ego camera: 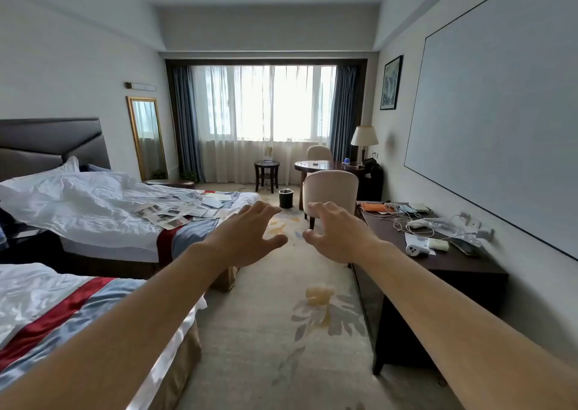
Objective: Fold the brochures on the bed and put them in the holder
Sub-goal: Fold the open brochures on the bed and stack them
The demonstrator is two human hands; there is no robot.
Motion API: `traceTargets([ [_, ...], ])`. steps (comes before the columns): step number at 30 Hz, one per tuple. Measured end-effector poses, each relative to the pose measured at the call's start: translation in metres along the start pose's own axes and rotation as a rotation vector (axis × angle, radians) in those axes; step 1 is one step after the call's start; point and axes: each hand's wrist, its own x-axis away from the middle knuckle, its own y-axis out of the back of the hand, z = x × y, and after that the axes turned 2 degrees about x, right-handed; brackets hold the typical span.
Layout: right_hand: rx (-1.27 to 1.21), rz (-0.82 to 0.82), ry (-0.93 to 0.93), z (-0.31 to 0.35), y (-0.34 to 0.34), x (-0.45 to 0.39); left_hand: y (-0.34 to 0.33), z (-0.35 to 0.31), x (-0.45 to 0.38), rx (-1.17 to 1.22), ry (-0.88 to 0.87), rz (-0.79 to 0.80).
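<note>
Reaching forward, you hold your left hand (247,237) and right hand (336,234) out side by side over the carpet, fingers spread, both empty. Scattered brochures (184,208) lie on the far bed (93,215), up and to the left of your left hand, well apart from it.
</note>
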Motion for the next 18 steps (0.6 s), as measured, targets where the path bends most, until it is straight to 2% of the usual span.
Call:
traceTargets([
  [6, 0.014, 0.012, -0.026, -0.031, -0.015, -0.061, -0.017, 0.03, -0.065, -0.014, 0.02, 0.005],
  [14, 0.039, -0.011, 0.041, -0.081, -0.031, -0.169, -0.04, 0.071, -0.172, -0.047, 0.038, -0.027],
  [18, 0.033, -0.011, 0.027, -0.107, -0.042, -0.217, -0.053, 0.089, -0.22, -0.088, -0.001, -0.007],
])
